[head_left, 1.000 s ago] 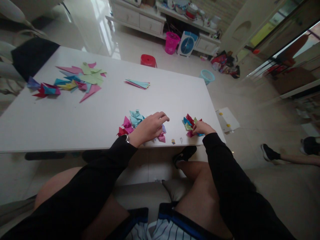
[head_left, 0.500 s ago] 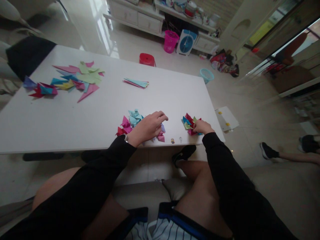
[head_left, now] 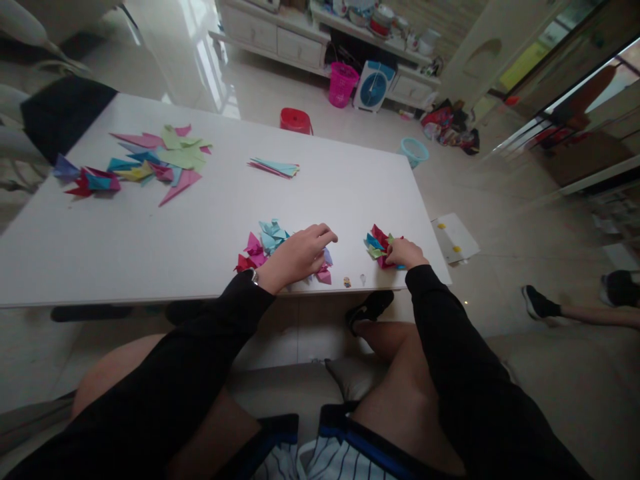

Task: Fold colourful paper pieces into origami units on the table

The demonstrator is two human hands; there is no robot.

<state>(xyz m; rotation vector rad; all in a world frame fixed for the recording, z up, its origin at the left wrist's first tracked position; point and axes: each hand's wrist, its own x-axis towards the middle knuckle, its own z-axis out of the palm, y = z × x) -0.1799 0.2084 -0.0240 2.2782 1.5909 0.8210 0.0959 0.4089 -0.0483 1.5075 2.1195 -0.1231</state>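
The left hand lies palm down over the near pile of folded paper, half open with the fingers loosely bent; whether a piece sits under the palm, I cannot tell. At its three o'clock, the right hand has its fingers drawn in at the small pile — whether they pinch a piece is hidden. From the left hand, the slips lie towards eleven o'clock, the far pile at ten, and the charm at four, by the edge of the table.

The folded pieces should be almost weightless, crisp along the creases but soft between them, easily crushed and quick to slide on the smooth top. A light fingertip pinch on a thick folded middle would suit them best — thin points would bend, and overlapping neighbours could drag along. The slips look flatter; their bunched middle offers a steadier hold.
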